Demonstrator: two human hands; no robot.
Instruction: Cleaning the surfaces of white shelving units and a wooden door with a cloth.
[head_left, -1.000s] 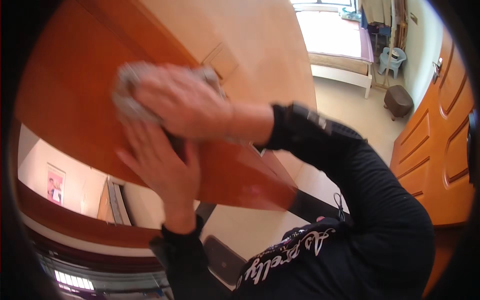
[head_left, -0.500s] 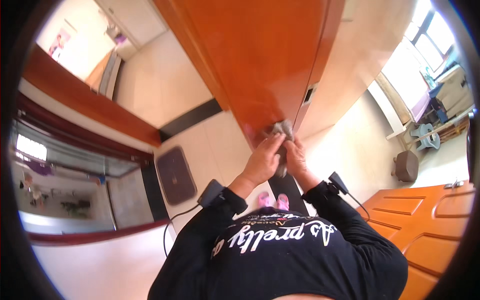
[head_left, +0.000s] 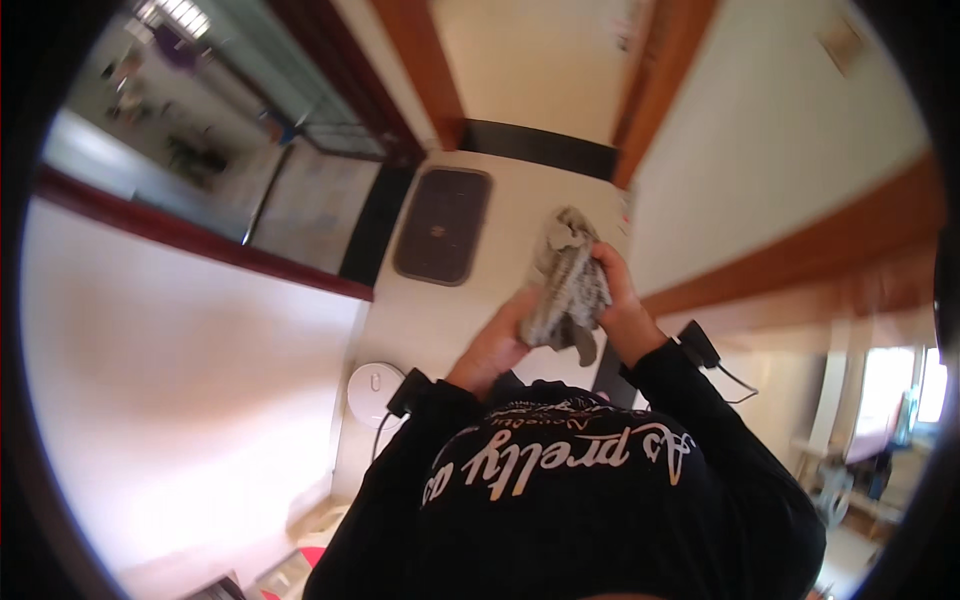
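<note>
A crumpled grey patterned cloth hangs between my two hands in front of my body. At its left side my left hand holds it, the fingers smeared by motion and partly behind the cloth. The thumb and fingers of my right hand are closed on its right side. The cloth's lower end dangles loose, and it touches no door or wall. Both wrists wear black bands with small devices and cables.
A dark grey mat lies on the pale floor ahead left, with a round white disc-shaped device nearer me. Black threshold strips cross the doorways. A white wall stands left, an orange-brown wooden frame right.
My view has turned left, away from the orange wooden door panel. The cloth was pressed against that door's edge by both hands; now it is off the door, bunched between them.
</note>
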